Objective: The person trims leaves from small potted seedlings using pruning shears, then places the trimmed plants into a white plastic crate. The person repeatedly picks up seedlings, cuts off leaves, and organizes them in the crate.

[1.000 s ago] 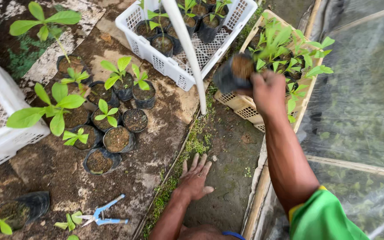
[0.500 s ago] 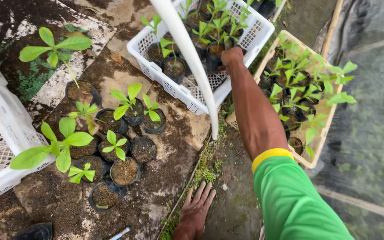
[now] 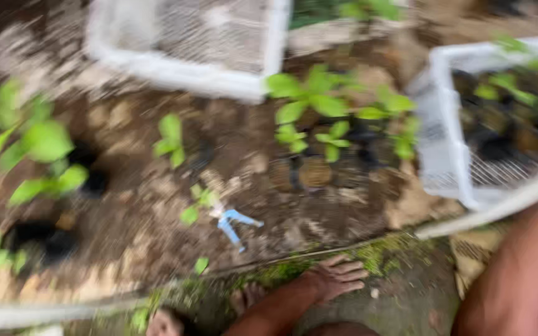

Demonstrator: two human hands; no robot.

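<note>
The whole scene is smeared with motion blur, so fine detail is lost. The left hand [image 3: 337,277] lies flat on the damp, mossy ground, fingers [image 3: 351,274] spread wide and holding nothing, palm pressed to the dark concrete. Nearest to it is a small pair of blue-handled scissors [image 3: 235,223], lying on the crumbly brown soil just beyond a thin raised edge, close to the fingertips but apart from them. Further out sits a cluster of small round black pots [image 3: 314,172] with bright green, soft-leaved seedlings. The right arm [image 3: 518,274] runs up the right side of the view; its hand is out of frame, so I cannot tell what it grips. Beside that arm stands a white plastic lattice crate [image 3: 446,149] packed with more dark pots, crossed by a pale slanting pole [image 3: 499,205]. A second white crate [image 3: 188,43] sits at the top.
</note>
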